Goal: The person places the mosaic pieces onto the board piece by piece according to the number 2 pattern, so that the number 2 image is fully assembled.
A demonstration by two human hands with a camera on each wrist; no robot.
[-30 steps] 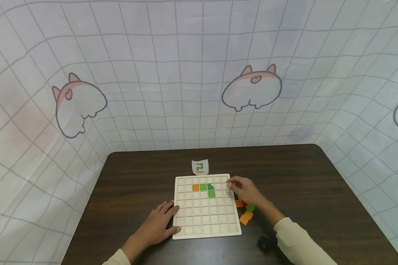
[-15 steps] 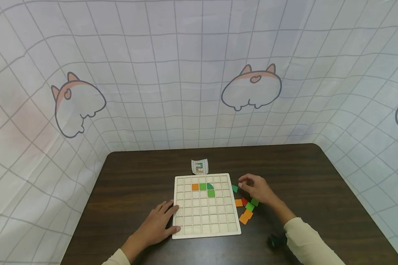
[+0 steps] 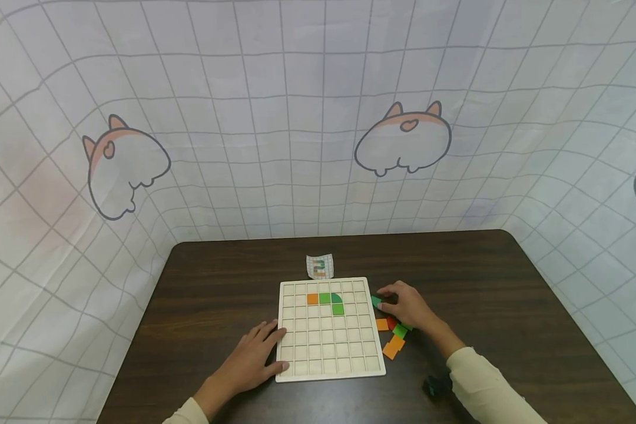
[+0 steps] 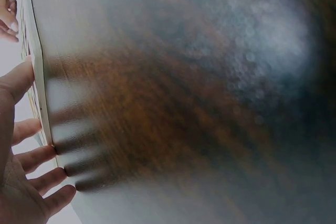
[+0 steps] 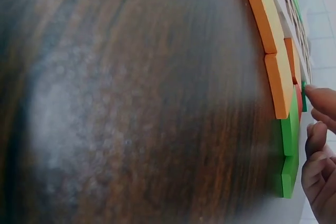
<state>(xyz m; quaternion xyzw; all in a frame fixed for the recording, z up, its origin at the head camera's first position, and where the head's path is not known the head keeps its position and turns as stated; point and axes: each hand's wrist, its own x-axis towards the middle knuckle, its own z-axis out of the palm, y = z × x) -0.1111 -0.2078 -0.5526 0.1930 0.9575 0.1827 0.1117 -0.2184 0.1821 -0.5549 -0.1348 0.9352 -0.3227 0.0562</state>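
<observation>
Left grip (image 3: 246,362) and right grip (image 3: 407,307): bare human hands; left sleeve (image 3: 187,412): pale cream, plain, ending short of the wrist; right sleeve (image 3: 490,388): matching cream, lightly creased; small black unit (image 3: 434,386) alongside, attachment indeterminable.

Cream gridded board (image 3: 328,348), orange tiles (image 3: 390,350), green tiles (image 3: 400,331), dark-brown table (image 3: 217,282), grey-gridded white cloth (image 3: 265,118)

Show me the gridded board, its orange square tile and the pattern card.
Gridded board (image 3: 328,337): head view, bare cell near middle.
Orange square tile (image 3: 312,299): head view, top face.
Pattern card (image 3: 320,267): head view, centre of printed face.
</observation>
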